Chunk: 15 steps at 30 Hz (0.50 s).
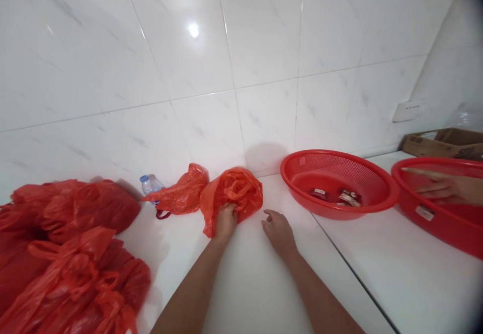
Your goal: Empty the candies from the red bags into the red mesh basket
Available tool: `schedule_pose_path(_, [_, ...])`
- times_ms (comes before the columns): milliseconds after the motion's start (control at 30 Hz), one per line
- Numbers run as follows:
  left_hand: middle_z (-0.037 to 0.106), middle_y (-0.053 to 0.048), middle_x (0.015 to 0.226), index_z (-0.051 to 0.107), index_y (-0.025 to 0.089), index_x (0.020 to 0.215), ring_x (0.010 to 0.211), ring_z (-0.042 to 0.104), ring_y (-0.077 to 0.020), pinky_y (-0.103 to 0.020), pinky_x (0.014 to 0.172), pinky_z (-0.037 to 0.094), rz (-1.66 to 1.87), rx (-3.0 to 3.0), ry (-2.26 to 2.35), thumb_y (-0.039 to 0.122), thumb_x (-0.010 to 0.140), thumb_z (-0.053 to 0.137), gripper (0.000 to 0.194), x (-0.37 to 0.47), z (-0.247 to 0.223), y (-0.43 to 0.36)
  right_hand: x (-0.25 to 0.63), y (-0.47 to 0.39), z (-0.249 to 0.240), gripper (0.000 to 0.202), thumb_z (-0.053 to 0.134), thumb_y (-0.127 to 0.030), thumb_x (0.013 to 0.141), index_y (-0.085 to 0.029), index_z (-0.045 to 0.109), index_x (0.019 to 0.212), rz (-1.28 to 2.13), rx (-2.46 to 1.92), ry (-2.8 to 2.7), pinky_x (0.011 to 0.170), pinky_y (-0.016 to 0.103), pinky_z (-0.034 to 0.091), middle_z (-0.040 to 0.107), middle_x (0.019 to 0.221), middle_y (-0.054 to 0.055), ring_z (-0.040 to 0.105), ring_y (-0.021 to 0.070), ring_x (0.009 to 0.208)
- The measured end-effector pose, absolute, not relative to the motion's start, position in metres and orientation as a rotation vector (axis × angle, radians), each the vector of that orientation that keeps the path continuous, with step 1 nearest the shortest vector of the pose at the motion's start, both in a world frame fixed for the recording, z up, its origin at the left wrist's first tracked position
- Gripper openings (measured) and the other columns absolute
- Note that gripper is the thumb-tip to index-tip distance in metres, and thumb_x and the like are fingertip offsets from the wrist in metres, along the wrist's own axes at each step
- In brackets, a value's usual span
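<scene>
My left hand (226, 222) is closed on the near edge of a red plastic bag (241, 188) that stands on the white table, its top bunched and partly folded in. The left fingertips are partly hidden in the bag. Just right of the bag, my right hand (278, 231) hovers low over the table with fingers curved and apart, holding nothing. Farther right stands a red plastic basket (339, 160) with a few small dark labelled packets (349, 198) at its bottom.
Several full, tied red bags (75, 273) are heaped at the left. Near the wall lie a crumpled red bag (184, 190) and a plastic bottle (149, 185). Another person's hand (445, 185) reaches over a second red basket (445, 223). A cardboard box (445, 145) sits behind it.
</scene>
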State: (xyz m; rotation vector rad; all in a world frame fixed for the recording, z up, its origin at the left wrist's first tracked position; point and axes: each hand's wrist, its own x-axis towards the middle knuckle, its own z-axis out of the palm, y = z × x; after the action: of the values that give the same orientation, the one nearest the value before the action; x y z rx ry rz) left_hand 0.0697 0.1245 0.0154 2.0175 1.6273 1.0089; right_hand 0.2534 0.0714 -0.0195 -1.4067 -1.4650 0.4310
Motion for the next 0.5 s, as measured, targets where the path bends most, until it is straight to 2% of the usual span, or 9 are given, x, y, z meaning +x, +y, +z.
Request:
schedule_pose_path(67, [0.060, -0.007, 0.111, 0.060, 0.015, 0.104, 0.103, 0.057, -0.0216, -0.045, 0.090, 0.046, 1.053, 2.053, 1.604, 0.030, 0.088, 0.055, 0.022, 0.068, 0.013, 0.117, 0.246, 0.070, -0.017, 0.040, 0.055, -0.027, 0.075, -0.022, 0.060, 0.115, 0.211, -1.367, -1.550, 0.091, 0.045, 0.042, 0.062, 0.103, 0.010, 0.054, 0.0284, 0.101])
schedule_pose_path(133, [0.062, -0.006, 0.105, 0.062, 0.016, 0.095, 0.101, 0.057, -0.0204, -0.041, 0.091, 0.045, 1.080, 2.067, 1.567, 0.022, 0.087, 0.052, 0.014, 0.067, 0.011, 0.109, 0.237, 0.068, -0.016, 0.049, 0.056, -0.026, 0.076, -0.020, 0.053, 0.124, 0.035, -1.316, -1.651, 0.097, 0.047, 0.038, 0.055, 0.119, 0.013, 0.048, 0.0302, 0.113])
schedule_pose_path(200, [0.065, -0.004, 0.097, 0.064, 0.018, 0.087, 0.096, 0.060, -0.0195, -0.036, 0.088, 0.047, 1.077, 2.067, 1.521, 0.016, 0.083, 0.052, 0.013, 0.067, 0.012, 0.101, 0.229, 0.068, -0.019, 0.058, 0.057, -0.026, 0.076, -0.021, 0.045, 0.132, -0.015, -1.296, -1.724, 0.099, 0.048, 0.037, 0.050, 0.128, 0.014, 0.044, 0.0312, 0.120])
schedule_pose_path(333, [0.070, -0.002, 0.089, 0.066, 0.020, 0.091, 0.085, 0.065, -0.0200, -0.031, 0.078, 0.051, 1.034, 2.064, 1.418, 0.026, 0.077, 0.060, 0.016, 0.062, 0.022, 0.086, 0.222, 0.072, -0.031, 0.068, 0.061, -0.037, 0.076, -0.024, 0.036, 0.138, 0.060, -1.355, -1.740, 0.094, 0.049, 0.041, 0.048, 0.130, 0.014, 0.047, 0.0324, 0.117])
schedule_pose_path(400, [0.071, -0.002, 0.094, 0.065, 0.020, 0.097, 0.089, 0.065, -0.0205, -0.031, 0.081, 0.050, 1.065, 2.057, 1.408, 0.032, 0.083, 0.054, 0.022, 0.058, 0.029, 0.084, 0.223, 0.075, -0.034, 0.064, 0.059, -0.043, 0.078, -0.024, 0.038, 0.135, 0.107, -1.375, -1.736, 0.091, 0.048, 0.043, 0.050, 0.128, 0.013, 0.050, 0.0316, 0.114])
schedule_pose_path(500, [0.067, -0.007, 0.109, 0.062, 0.019, 0.104, 0.104, 0.060, -0.0226, -0.036, 0.093, 0.045, 1.169, 2.018, 1.510, 0.030, 0.089, 0.043, 0.027, 0.053, 0.039, 0.091, 0.226, 0.075, -0.031, 0.054, 0.056, -0.046, 0.082, -0.023, 0.044, 0.129, 0.131, -1.379, -1.736, 0.089, 0.047, 0.044, 0.053, 0.123, 0.012, 0.053, 0.0302, 0.109])
